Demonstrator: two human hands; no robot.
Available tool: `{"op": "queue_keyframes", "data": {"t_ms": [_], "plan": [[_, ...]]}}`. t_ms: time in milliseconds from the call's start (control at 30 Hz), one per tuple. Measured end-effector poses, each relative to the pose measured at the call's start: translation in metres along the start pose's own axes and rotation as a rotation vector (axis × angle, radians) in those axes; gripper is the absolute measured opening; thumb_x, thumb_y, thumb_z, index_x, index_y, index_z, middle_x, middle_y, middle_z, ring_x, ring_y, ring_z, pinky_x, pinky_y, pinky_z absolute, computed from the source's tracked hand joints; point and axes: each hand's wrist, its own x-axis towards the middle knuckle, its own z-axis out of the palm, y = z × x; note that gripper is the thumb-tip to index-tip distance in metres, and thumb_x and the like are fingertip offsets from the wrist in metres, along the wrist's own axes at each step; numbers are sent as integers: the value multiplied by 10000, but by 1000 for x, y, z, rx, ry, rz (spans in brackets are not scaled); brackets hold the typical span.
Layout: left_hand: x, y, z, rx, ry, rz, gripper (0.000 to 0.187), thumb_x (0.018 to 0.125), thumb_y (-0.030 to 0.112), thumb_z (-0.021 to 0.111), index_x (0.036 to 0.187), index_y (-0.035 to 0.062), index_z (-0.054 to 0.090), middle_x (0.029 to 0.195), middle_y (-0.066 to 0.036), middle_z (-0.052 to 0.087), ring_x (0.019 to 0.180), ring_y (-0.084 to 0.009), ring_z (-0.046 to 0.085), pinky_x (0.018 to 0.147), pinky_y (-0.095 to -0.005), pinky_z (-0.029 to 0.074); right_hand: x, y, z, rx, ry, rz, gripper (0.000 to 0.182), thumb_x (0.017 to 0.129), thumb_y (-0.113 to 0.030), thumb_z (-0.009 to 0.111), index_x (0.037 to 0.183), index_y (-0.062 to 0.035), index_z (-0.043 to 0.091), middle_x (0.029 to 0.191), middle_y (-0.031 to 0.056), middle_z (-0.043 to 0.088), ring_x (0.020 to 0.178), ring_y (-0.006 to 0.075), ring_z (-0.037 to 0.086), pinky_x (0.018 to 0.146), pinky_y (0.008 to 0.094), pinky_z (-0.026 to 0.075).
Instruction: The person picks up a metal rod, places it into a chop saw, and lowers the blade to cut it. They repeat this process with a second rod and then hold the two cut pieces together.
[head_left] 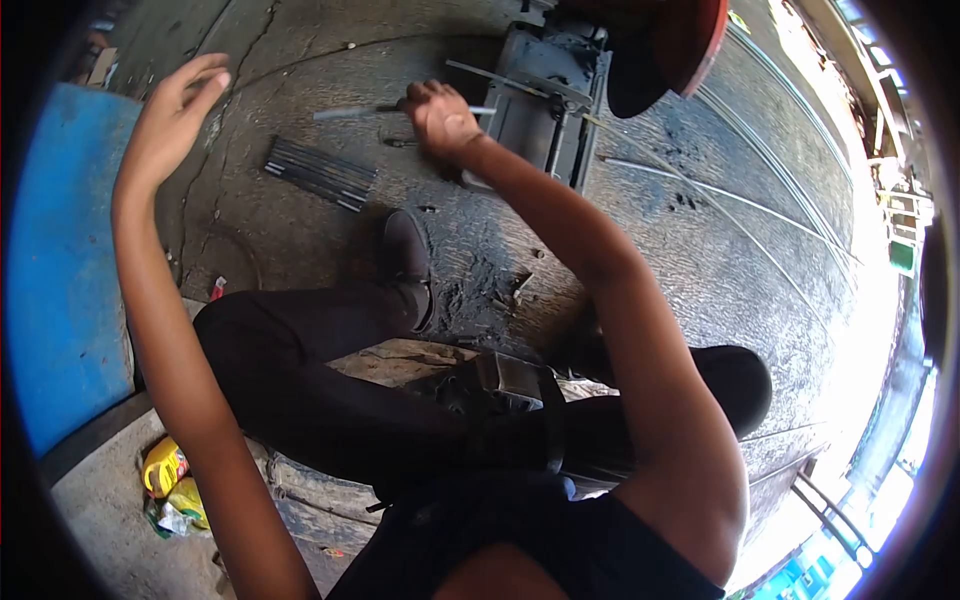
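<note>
My right hand is closed in a fist around a thin grey metal rod, which sticks out on both sides of it. The rod's right end reaches the edge of a metal machine base with a vise. Raised at the upper left, my left hand has its fingers loosely bent and apart, with nothing in it. Below and left of my right hand, a row of short dark metal bars lies on the floor. Another thin bar lies across the vise.
A red-rimmed round guard overhangs the machine at the upper right. Long thin rods stretch over the floor to the right. A blue panel stands at the left, with yellow packets below it. My shoe rests near the bars.
</note>
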Motion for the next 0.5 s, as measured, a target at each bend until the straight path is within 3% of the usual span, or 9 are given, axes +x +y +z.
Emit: {"op": "queue_keyframes", "data": {"t_ms": [167, 267, 433, 500], "plan": [[0, 15, 5, 1, -68, -54, 454, 987, 319, 581, 1330, 22, 563, 1277, -153, 627, 1169, -256, 601, 976, -362, 458, -7, 77, 0, -204, 2, 132, 171, 793, -148, 576, 885, -74, 698, 1142, 103, 604, 1051, 327, 579, 882, 413, 510], [0, 24, 10, -33, -84, -74, 453, 986, 308, 583, 1333, 18, 558, 1299, -163, 611, 1174, -257, 599, 994, -362, 451, -9, 112, 8, -158, -88, 368, 234, 911, -189, 489, 912, -76, 693, 1138, 107, 602, 1077, 319, 576, 871, 429, 527], [0, 37, 13, -38, -120, -104, 433, 983, 252, 589, 1341, 13, 547, 1311, -161, 602, 1192, -242, 588, 1013, -351, 440, -25, 150, 26, -253, -158, 443, 244, 925, -188, 477, 928, -84, 698, 1137, 102, 595, 1092, 310, 576, 876, 425, 527], [2, 41, 15, -43, -135, -126, 421, 984, 214, 583, 1350, 11, 536, 1316, -156, 599, 1210, -229, 576, 1023, -342, 431, -30, 149, 21, -248, -282, 541, 234, 919, -181, 489, 961, -89, 701, 1143, 103, 595, 1090, 306, 580, 880, 426, 526]]}}
